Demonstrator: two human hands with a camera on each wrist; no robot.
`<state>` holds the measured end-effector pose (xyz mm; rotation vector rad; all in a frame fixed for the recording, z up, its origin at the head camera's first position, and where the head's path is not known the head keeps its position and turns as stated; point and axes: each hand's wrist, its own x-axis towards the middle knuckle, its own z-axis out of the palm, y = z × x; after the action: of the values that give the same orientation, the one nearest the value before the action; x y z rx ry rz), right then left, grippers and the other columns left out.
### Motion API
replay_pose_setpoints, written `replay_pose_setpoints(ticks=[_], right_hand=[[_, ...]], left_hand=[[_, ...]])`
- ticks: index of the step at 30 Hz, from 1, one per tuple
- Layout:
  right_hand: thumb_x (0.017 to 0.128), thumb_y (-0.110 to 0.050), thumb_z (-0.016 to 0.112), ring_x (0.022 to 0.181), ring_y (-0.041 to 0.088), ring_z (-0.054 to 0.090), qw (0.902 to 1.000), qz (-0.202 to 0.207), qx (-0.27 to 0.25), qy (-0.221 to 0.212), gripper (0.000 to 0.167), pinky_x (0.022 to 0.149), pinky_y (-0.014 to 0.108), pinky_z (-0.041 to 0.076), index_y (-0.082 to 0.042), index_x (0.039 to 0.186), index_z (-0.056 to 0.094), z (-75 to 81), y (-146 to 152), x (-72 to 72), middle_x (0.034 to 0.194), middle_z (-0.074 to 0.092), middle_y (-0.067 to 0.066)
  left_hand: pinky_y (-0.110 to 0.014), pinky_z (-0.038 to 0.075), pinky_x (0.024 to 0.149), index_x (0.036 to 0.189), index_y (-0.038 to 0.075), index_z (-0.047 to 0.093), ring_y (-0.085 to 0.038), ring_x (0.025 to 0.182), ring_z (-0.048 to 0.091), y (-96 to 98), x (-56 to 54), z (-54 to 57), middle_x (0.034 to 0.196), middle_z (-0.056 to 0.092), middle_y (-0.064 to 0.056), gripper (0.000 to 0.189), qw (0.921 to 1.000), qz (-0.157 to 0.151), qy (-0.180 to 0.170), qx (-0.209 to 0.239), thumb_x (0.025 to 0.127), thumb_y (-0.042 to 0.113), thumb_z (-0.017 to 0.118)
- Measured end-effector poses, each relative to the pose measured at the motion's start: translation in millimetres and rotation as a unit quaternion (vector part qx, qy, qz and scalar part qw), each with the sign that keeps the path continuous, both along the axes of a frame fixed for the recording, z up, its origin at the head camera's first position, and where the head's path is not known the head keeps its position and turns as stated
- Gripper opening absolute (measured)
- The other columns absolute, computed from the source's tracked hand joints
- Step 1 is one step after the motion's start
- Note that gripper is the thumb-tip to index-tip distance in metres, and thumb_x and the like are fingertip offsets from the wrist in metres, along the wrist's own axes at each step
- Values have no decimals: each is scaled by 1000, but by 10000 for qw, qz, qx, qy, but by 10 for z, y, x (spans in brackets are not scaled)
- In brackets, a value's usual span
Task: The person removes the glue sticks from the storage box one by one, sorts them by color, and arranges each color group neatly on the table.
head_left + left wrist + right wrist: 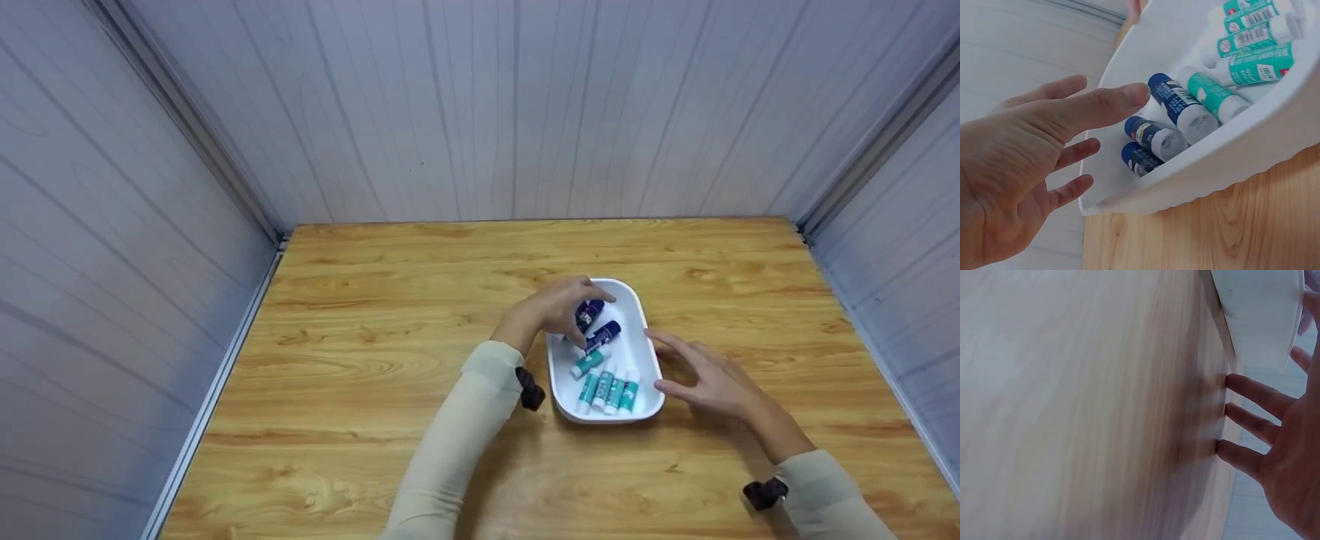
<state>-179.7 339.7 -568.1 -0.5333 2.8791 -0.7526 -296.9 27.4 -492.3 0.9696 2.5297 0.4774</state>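
Note:
A white plastic tray (635, 346) holds several glue sticks. Navy glue sticks (602, 337) lie toward its far left part, and teal glue sticks (588, 364) lie nearer its front. My left hand (562, 307) is over the tray's far left side, partly covering the navy sticks. In the left wrist view its fingers are spread, with the thumb close above a navy glue stick (1175, 98) and nothing held. My right hand (709, 379) is at the tray's right side, thumb and index fingertips right at the rim. Its other fingers reach down toward the tabletop in the right wrist view.
The tray stands on a wood-grain table (360, 360), right of its middle. Pale panel walls (480, 112) rise at the back and on both sides. Each sleeved wrist carries a small black device (530, 388).

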Motion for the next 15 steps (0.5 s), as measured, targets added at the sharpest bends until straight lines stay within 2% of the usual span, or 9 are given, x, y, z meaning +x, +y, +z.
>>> replay_pose_setpoints(ticks=[9, 15], right_hand=[[105, -54, 75, 147, 54, 59, 10000, -13, -19, 18, 79, 113, 85, 44, -39, 174, 39, -7, -16, 7, 162, 68, 12], [106, -54, 74, 146, 53, 60, 10000, -31, 7, -16, 78, 113, 85, 45, -38, 174, 39, -6, -10, 15, 160, 69, 12]], left_hand=[[-43, 47, 131, 168, 41, 52, -24, 153, 50, 107, 32, -81, 170, 50, -4, 93, 9984, -1, 135, -548, 89, 30, 99], [-50, 35, 140, 168, 46, 50, -28, 166, 38, 136, 44, -177, 174, 44, -2, 96, 9979, 94, 5, -640, 88, 32, 100]])
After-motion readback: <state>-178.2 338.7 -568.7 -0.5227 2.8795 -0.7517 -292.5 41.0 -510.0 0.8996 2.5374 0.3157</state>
